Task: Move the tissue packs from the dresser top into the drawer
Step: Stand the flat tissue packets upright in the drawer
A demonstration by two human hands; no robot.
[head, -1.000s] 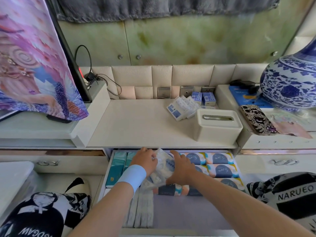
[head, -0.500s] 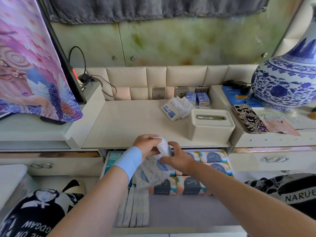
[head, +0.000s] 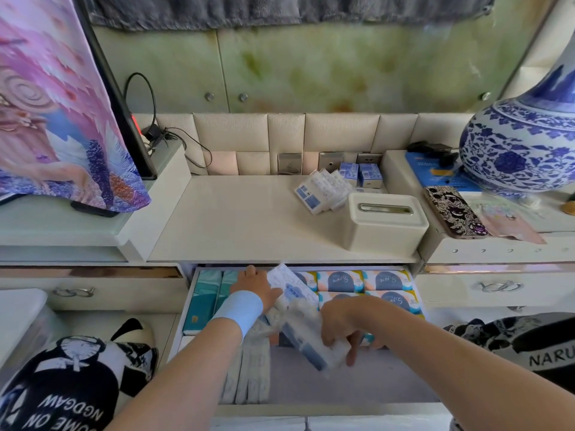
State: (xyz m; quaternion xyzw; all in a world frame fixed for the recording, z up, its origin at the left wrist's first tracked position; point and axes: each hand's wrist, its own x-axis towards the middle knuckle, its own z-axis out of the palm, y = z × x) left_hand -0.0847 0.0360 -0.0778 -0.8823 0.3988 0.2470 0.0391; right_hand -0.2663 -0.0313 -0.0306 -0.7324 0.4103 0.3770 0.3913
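A clear-wrapped bundle of white and blue tissue packs (head: pixel 298 309) lies tilted over the open drawer (head: pixel 342 409), held from both ends. My left hand (head: pixel 253 286), with a light blue wristband, grips its far upper end. My right hand (head: pixel 343 326) grips its near lower end. Under the bundle, rows of orange, blue and teal tissue packs (head: pixel 364 281) fill the back of the drawer. More small tissue packs (head: pixel 323 191) remain on the dresser top (head: pixel 242 219), fanned out beside two small blue boxes (head: pixel 361 174).
A cream tissue box (head: pixel 385 222) stands at the dresser's right front. Pale gloves (head: pixel 249 368) lie in the drawer's front left. A blue-and-white vase (head: pixel 522 141), a patterned phone case (head: pixel 454 211), a covered screen (head: pixel 56 104) and printed cushions (head: pixel 71 377) flank the area.
Both hands have lowered the bundle from the dresser's front edge down into the drawer, and it now lies slanted towards the front right.
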